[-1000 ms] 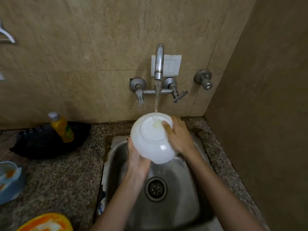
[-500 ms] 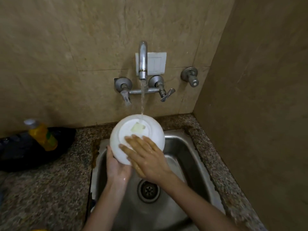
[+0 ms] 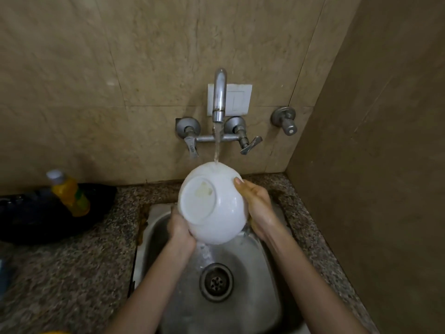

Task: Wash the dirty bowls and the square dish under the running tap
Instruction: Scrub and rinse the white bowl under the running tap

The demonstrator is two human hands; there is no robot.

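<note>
— Right hand (image 3: pixel 257 208) had left the flat base of the bowl (image 3: pixel 216 213), hadn't it?
— Yes, it had slid off to the bowl's right side. Its thumb lay pressed on the outer wall near the top. The rest of its fingers went behind the bowl, out of sight, so it clasped the bowl there.
— And the left hand (image 3: pixel 179 229)?
— It gripped the lower left rim from beneath. Its fingers were hidden behind the bowl, so I could not tell how far they curled.
— Where was the bowl itself?
— Held between both hands above the sink (image 3: pixel 265 297), tipped so its base faced the camera, with a pale smear (image 3: pixel 203 190) on that base. Water (image 3: pixel 216 150) from the tap (image 3: pixel 219 97) struck its upper edge and ran off underneath, toward the drain (image 3: pixel 216 282).
— Anything else nearby?
— On the speckled tabletop (image 3: pixel 72 273), left of the sink, a yellow bottle (image 3: pixel 69 192) stood tilted against a black object (image 3: pixel 36 220) I could not make out.
</note>
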